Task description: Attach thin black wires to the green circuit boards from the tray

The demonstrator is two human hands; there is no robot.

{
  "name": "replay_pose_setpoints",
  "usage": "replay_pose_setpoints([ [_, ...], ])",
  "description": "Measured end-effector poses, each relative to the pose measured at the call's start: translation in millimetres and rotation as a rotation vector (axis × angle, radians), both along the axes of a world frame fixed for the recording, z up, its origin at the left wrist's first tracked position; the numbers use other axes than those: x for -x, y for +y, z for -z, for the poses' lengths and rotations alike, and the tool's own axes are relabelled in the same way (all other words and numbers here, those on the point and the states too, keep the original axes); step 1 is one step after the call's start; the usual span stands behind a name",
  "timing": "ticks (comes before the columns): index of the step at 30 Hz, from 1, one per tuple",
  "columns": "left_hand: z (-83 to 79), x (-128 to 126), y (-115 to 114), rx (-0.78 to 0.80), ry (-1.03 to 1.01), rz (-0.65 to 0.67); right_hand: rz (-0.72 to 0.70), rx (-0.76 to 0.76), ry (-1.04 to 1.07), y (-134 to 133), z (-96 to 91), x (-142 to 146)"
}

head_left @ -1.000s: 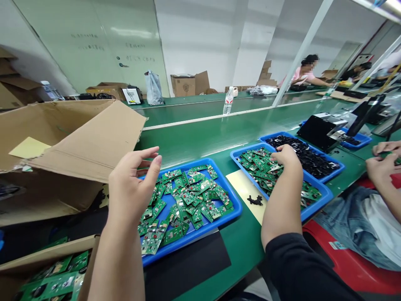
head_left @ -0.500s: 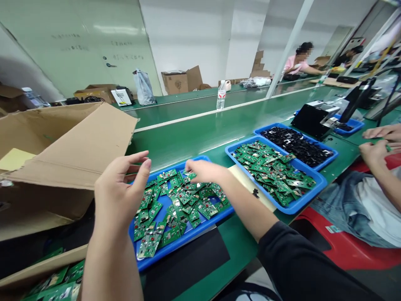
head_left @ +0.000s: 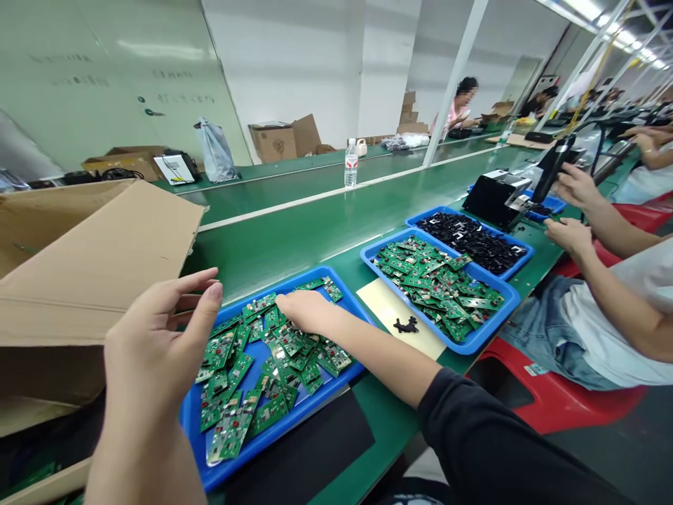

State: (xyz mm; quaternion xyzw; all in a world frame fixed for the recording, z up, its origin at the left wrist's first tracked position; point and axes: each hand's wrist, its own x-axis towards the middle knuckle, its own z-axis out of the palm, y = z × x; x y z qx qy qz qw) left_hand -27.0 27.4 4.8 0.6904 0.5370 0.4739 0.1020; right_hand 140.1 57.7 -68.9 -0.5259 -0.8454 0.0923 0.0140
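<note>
My left hand (head_left: 155, 344) is raised and open at the left edge of a blue plastic tray (head_left: 278, 429), touching nothing. The tray holds a loose heap of green circuit boards (head_left: 236, 372). My right hand (head_left: 308, 312) reaches over the tray with its fingers down on the boards. Whether those fingers pinch a board is hidden. To the right, a second blue tray (head_left: 476, 345) holds more green circuit boards (head_left: 436, 287).
A third blue tray (head_left: 473, 242) holds small black parts. A black fixture (head_left: 491, 200) stands beyond it. A co-worker's hands (head_left: 570, 210) work at the right. A flattened cardboard box flap (head_left: 89, 266) looms at the left, and a green conveyor belt (head_left: 273, 238) runs behind.
My right hand has moved left from the right tray to over the boards in the nearer tray. My left hand stays open. The whole scene has shifted left in view.
</note>
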Motion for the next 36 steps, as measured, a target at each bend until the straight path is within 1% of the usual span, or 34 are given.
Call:
replay_pose_setpoints([
  [7, -3.4, -1.7, -2.3, 0.015, 0.001, -0.011, 0.057, -0.012, 0.0, -1.4, 5.2, 1.5],
  [15, -7.4, -6.6, -4.9, 0.06, -0.015, -0.006, 0.205, -0.012, 0.043, 0.4, 10.3, 12.4],
  [18, -7.9, -6.8, -6.1, 0.062, -0.01, 0.007, 0.235, -0.003, 0.072, 1.6, 8.2, 11.8],
  [23, -7.8, -4.0, -6.6, 0.069, 0.019, 0.027, 0.321, 0.033, 0.125, 4.5, -1.7, 4.2],
  [27, -5.4, -3.1, -6.3, 0.063, 0.019, 0.068, 0.333, 0.087, 0.19, 7.0, -5.5, -5.8],
  [30, -3.1, -3.5, -7.5, 0.066, 0.012, 0.104, 0.34, 0.122, 0.225, 8.8, -1.4, -9.7],
  [36, -1.5, -3.1, -11.2, 0.056, 0.026, 0.14, 0.384, 0.172, 0.318, 10.7, 11.5, -8.7],
])
